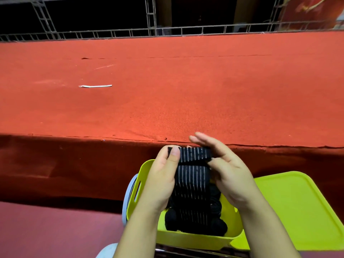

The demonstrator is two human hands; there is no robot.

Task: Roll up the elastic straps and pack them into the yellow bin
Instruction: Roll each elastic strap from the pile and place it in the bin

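1. Black striped elastic strap (191, 175) is held above the yellow bin (195, 239), just before the table's (167, 90) near edge.
2. Left hand (162, 175) pinches its upper left corner.
3. Right hand (229, 170), fingers straight, presses its right side.
4. Dark rolled straps (217, 226) lie in the bin.

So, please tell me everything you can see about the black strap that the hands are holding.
The elastic strap is a wide black band with thin pale lines along its length; it looks woven and stretchy. It hangs above the yellow bin, its lower part reaching down among dark rolled straps inside. Its top end is folded over. The left hand grips that end, thumb on top; the right hand touches the other side with nearly straight fingers.
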